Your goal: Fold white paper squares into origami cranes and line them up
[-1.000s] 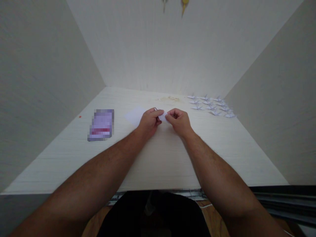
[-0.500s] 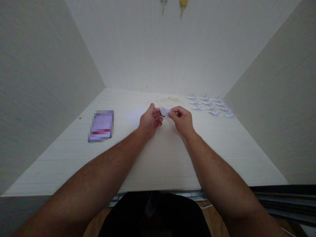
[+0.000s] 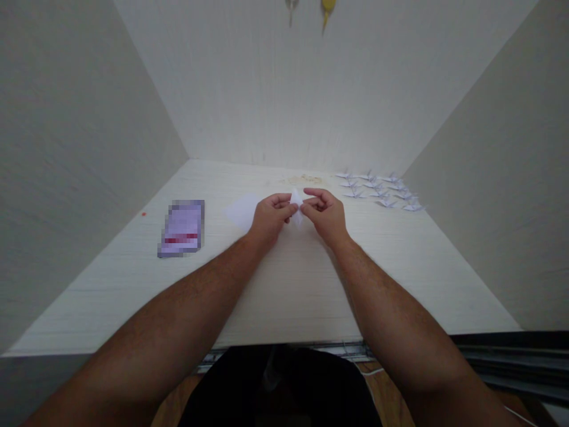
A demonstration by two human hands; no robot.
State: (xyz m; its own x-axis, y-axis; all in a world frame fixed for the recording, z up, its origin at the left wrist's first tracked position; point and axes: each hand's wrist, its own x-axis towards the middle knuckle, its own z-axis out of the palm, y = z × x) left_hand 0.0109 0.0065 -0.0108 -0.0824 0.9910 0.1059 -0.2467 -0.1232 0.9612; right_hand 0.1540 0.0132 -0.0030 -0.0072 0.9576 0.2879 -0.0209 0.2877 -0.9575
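Between my two hands, just above the white table (image 3: 284, 284), is a small folded white paper (image 3: 297, 201), its pointed ends facing away from me and toward me. My left hand (image 3: 272, 214) pinches its left side with thumb and fingers. From the right, my right hand (image 3: 326, 214) pinches the other side, its index finger stretched out past the paper. White paper sheets (image 3: 242, 210) lie on the table beside my left hand. Several folded paper cranes (image 3: 377, 193) stand in rows at the back right.
A blurred-out purple rectangular object (image 3: 181, 228) lies on the left of the table, near a small red spot (image 3: 143, 214). Walls close in the back and both sides. A yellow hanging item (image 3: 328, 9) is on the back wall.
The folded paper has turned from slanting sideways to pointing away from me. My left hand's fingers have closed on it, and both thumbs now meet at its middle.
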